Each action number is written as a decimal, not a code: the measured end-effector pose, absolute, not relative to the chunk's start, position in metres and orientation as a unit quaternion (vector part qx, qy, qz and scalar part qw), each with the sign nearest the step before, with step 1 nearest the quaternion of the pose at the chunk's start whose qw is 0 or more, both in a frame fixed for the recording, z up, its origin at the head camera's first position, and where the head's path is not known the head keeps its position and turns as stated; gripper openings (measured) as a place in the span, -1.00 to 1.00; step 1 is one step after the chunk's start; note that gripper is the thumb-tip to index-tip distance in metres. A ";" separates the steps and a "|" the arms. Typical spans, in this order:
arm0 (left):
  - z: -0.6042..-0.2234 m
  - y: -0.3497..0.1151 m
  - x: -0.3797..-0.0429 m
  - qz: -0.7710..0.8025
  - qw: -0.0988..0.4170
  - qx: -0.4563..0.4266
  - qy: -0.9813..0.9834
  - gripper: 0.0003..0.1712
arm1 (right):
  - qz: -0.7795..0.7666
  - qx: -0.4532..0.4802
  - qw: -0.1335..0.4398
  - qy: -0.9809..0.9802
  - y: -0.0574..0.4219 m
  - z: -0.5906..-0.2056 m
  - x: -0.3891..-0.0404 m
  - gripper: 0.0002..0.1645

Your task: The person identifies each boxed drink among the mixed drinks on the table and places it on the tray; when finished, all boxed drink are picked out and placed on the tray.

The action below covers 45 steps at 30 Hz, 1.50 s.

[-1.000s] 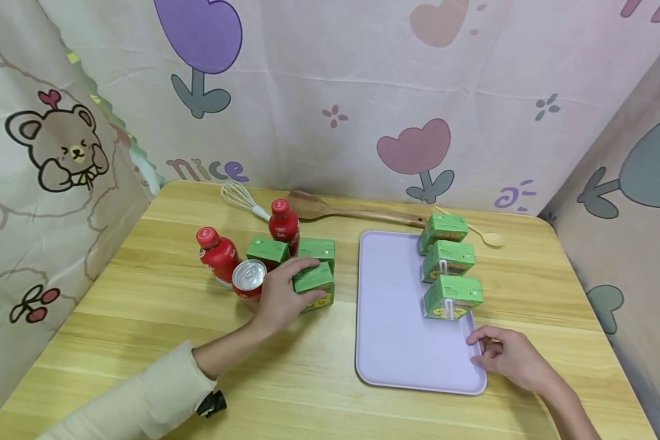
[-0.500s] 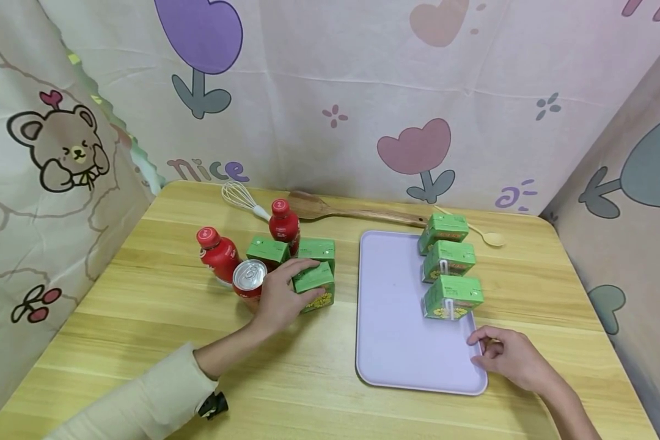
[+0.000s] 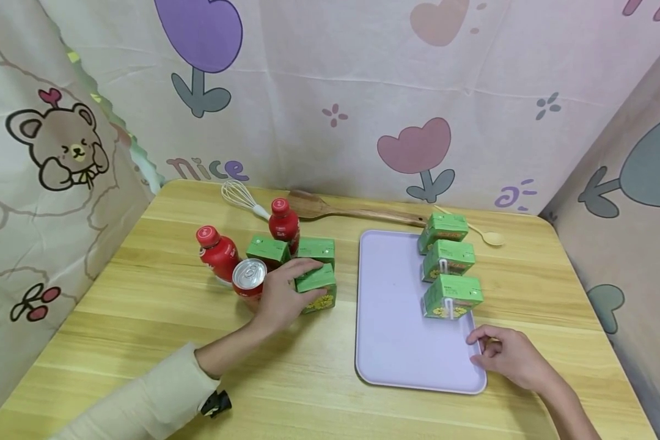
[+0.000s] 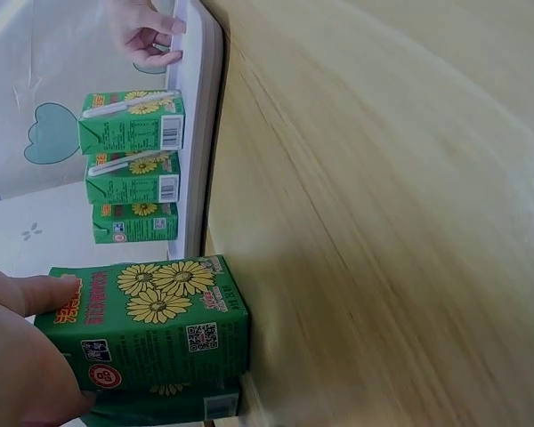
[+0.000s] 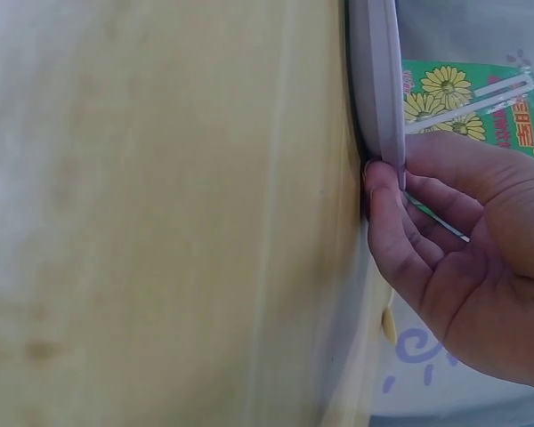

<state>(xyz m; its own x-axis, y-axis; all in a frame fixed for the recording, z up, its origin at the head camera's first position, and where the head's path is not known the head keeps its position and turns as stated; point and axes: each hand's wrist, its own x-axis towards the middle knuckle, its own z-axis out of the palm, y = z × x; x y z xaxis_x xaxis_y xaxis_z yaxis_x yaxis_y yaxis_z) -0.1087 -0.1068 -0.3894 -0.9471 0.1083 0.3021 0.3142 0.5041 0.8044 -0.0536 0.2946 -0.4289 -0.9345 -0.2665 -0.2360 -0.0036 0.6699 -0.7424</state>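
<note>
**Left hand grasps a green carton; right hand pinches a lilac tray**

At the left of a wooden table (image 3: 302,382) stands a red bottle (image 3: 218,255). Next comes a red can (image 3: 249,278), partly hidden by the left hand (image 3: 284,296), with a rear carton (image 3: 267,247) and a second red bottle (image 3: 284,226) beyond it. The left hand grips the green carton (image 3: 318,282) at the cluster's front right corner, thumb on its near face, just left of the tray and apart from it. Whether its base touches the table, I cannot tell. A back carton (image 3: 317,247) sits close behind, so a lift would go best straight up, squeezing evenly and gently so the sides do not buckle.

Further right, the lilac tray (image 3: 390,330) lies flat, three green cartons (image 3: 454,261) standing in line along its right side. At far right, the right hand (image 3: 508,354) pinches the tray's right rim between thumb and fingers. A light, level hold suits best; tilting could topple that row.
</note>
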 end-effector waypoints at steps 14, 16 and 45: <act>-0.385 -0.088 -0.108 -0.493 0.094 -0.128 -0.855 -0.52 | -0.389 -0.077 0.160 0.904 0.295 -0.429 -0.054 -0.68; -0.384 -0.084 -0.109 -0.496 0.095 -0.132 -0.853 -0.51 | -0.391 -0.077 0.161 0.903 0.295 -0.429 -0.054 -0.68; -0.358 -0.022 -0.135 -0.544 -0.002 -0.136 -0.828 -0.53 | -0.392 -0.079 0.159 0.903 0.295 -0.428 -0.053 -0.69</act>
<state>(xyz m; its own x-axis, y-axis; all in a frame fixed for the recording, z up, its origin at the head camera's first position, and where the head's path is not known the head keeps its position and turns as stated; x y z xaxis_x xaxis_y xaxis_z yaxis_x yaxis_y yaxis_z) -0.1349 -0.0225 -0.3576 -0.9631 0.2270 0.1450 0.2230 0.3705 0.9017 -0.0534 0.2952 -0.4278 -0.9373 -0.2667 -0.2245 -0.0181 0.6805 -0.7326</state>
